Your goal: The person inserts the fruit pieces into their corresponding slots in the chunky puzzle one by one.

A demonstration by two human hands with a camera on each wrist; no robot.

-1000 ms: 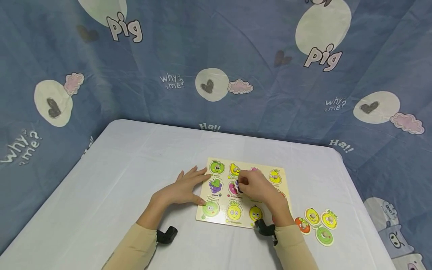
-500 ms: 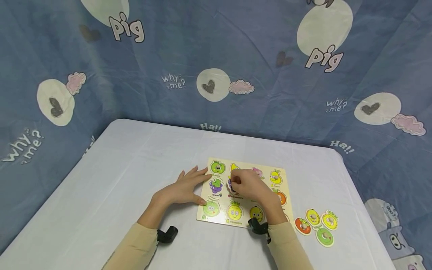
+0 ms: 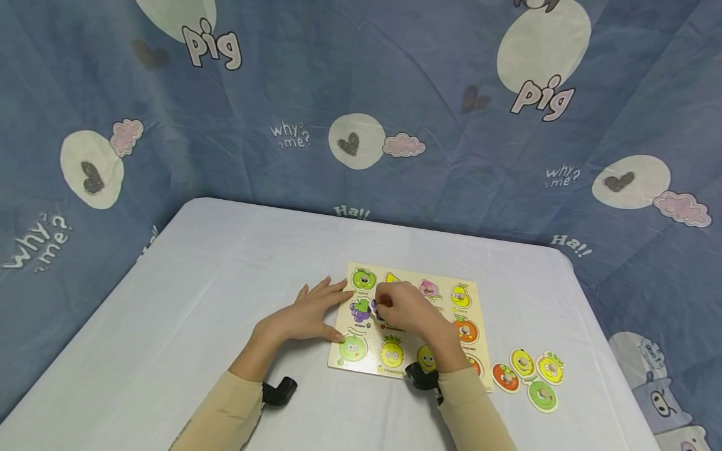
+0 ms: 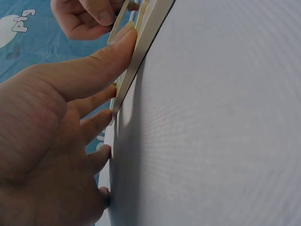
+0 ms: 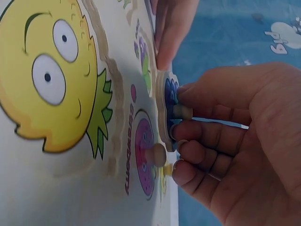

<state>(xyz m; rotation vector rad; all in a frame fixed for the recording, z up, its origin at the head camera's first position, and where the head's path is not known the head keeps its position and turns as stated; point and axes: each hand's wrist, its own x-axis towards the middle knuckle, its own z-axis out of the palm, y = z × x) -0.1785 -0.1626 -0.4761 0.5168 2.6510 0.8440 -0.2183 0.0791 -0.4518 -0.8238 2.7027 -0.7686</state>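
The right hand (image 3: 407,310) pinches the small wooden knob of a purple grape piece (image 5: 168,110), fingers curled round it, holding the piece tilted on edge just above the puzzle board (image 3: 470,294), over the grape slot (image 3: 360,309) in the middle row. The left hand (image 3: 304,316) lies flat and spread on the tablecloth (image 3: 225,282), its fingertips pressing the board's left edge to steady it. Judging by the board, most slots look filled: apple, peach, pear, strawberry, orange and pineapple pieces sit in place. The grape piece is not yet seated. Four more loose pieces (image 3: 529,373) lie on the cloth, right of the board.
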